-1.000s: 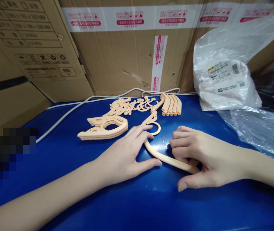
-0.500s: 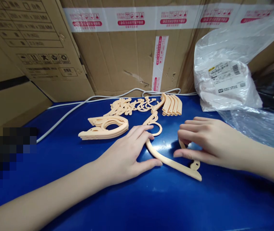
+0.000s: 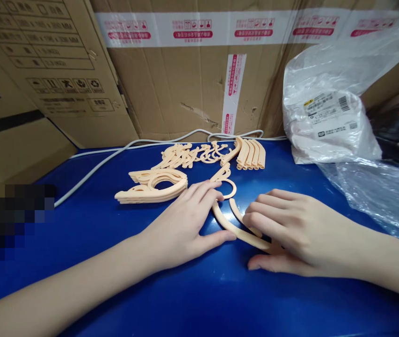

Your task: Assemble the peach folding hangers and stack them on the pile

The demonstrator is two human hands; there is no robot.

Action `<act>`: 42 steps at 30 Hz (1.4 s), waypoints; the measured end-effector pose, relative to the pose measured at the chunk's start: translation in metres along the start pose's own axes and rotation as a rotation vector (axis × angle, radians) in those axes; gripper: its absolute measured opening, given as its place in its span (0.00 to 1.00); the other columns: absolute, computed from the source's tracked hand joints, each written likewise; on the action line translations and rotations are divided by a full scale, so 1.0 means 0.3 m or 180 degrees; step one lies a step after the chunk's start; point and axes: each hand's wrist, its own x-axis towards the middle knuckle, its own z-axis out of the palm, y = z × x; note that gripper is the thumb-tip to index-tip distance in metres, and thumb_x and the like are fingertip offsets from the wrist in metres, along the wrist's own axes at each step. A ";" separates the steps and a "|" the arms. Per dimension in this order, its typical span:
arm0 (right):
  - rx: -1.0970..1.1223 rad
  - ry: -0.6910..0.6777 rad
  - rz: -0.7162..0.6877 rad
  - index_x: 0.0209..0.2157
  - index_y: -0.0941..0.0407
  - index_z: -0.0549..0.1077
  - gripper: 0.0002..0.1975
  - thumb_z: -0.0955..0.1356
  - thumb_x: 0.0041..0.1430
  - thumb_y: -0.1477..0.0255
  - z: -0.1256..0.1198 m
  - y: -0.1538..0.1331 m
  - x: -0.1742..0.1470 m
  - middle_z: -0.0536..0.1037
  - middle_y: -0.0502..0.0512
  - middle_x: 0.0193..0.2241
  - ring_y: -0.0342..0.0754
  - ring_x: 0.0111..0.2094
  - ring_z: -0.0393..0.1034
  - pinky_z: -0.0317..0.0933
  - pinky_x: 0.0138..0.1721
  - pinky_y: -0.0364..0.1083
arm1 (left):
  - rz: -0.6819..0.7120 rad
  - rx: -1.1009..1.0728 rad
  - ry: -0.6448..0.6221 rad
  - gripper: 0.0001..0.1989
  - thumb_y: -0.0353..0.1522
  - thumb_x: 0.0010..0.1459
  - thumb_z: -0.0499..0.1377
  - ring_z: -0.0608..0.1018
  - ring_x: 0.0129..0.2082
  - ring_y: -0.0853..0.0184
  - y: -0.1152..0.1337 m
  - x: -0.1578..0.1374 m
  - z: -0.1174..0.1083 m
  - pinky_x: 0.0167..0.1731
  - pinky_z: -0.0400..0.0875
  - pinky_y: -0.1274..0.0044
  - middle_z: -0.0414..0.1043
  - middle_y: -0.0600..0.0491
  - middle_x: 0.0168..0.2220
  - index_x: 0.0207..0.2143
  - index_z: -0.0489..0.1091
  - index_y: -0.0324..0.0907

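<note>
A cream plastic clothes hanger [image 3: 250, 240] lies on the blue tabletop [image 3: 199, 299], its ring and upper end pointing away from me. My left hand [image 3: 188, 229] rests on it, fingertips by the ring and thumb against the long curved arm, holding it down. Over the right end of that arm curls my right hand [image 3: 290, 229], fingers on the far side and thumb on the near side. A slimmer curved strip [image 3: 236, 211] shows beside the arm and runs under the right fingers. The hanger's right tip is hidden by this hand.
Stacked hanger pieces [image 3: 150, 187] lie left of my hands. Behind are a heap of small hooks [image 3: 199, 155] and a row of curved arms [image 3: 251, 154]. A white cable [image 3: 97, 180], cardboard boxes [image 3: 171, 89] and a white plastic bag [image 3: 332, 126] line the back.
My right hand has moved down and slightly left over the hanger's right end, covering its tip. The slimmer curved strip now shows nearer the long arm. My left hand has stayed put.
</note>
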 end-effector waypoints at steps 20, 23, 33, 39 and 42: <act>0.1181 -0.0232 0.0387 0.43 0.58 0.68 0.12 0.63 0.57 0.81 0.014 0.053 0.001 0.73 0.56 0.38 0.48 0.39 0.65 0.60 0.40 0.46 | -0.0005 -0.0012 -0.0013 0.26 0.44 0.62 0.57 0.64 0.61 0.54 0.002 0.001 -0.004 0.61 0.61 0.60 0.63 0.40 0.60 0.56 0.62 0.37; 0.1076 -0.0131 0.0358 0.43 0.58 0.68 0.13 0.62 0.57 0.83 0.025 0.067 -0.002 0.74 0.58 0.39 0.49 0.41 0.65 0.61 0.43 0.48 | -0.0037 -0.0012 -0.0006 0.25 0.44 0.62 0.57 0.65 0.61 0.54 0.004 0.001 -0.006 0.60 0.61 0.60 0.64 0.41 0.59 0.55 0.62 0.38; 0.0470 0.0176 0.0610 0.44 0.57 0.66 0.11 0.59 0.63 0.80 0.053 0.093 -0.013 0.74 0.60 0.40 0.51 0.41 0.68 0.63 0.41 0.50 | -0.0154 -0.0079 -0.0038 0.30 0.44 0.61 0.57 0.65 0.61 0.55 0.002 0.004 -0.002 0.60 0.61 0.60 0.61 0.43 0.61 0.60 0.55 0.40; 0.0841 0.0153 0.1142 0.51 0.56 0.64 0.13 0.59 0.68 0.66 0.029 0.063 -0.008 0.76 0.51 0.30 0.45 0.29 0.72 0.63 0.29 0.43 | -0.0197 -0.0118 -0.0113 0.29 0.44 0.62 0.57 0.66 0.60 0.54 0.005 0.002 -0.008 0.59 0.62 0.60 0.60 0.44 0.62 0.60 0.55 0.42; 0.0795 0.0137 0.1133 0.53 0.56 0.64 0.15 0.59 0.68 0.64 0.027 0.060 -0.007 0.78 0.51 0.30 0.46 0.30 0.74 0.64 0.31 0.44 | -0.0183 -0.0138 -0.0110 0.29 0.44 0.62 0.57 0.66 0.60 0.54 0.004 0.002 -0.009 0.58 0.63 0.60 0.60 0.44 0.62 0.60 0.54 0.42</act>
